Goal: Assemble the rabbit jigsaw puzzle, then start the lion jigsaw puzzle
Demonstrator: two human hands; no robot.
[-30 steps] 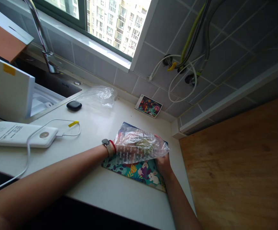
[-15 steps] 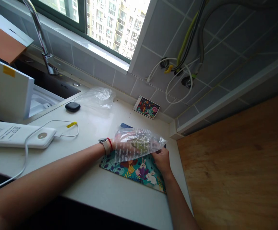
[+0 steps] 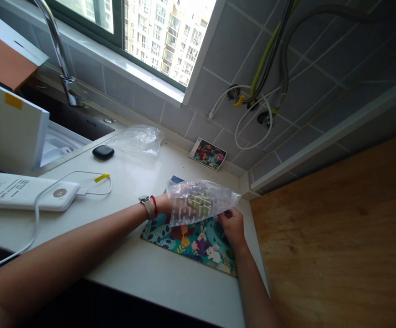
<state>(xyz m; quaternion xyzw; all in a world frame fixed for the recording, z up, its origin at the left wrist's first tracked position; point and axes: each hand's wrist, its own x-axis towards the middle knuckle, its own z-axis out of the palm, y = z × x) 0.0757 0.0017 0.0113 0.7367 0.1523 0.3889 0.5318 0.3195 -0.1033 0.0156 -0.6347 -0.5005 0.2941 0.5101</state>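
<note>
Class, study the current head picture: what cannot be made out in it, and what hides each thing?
All in the head view:
Left hand: its fingers are veiled by the clear bag, with its glare and print.
Olive-coloured patch: the bag's sheen hides what it is.
Bag's lettering: too small and blurred to read.
Patterned board: much of its upper part lies behind the bag.
White device: left end cut off by the picture's edge.

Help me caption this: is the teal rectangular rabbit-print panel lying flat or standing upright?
Lying flat: the teal panel rests on the white countertop, its rabbits facing up, partly behind a clear plastic bag.
</note>
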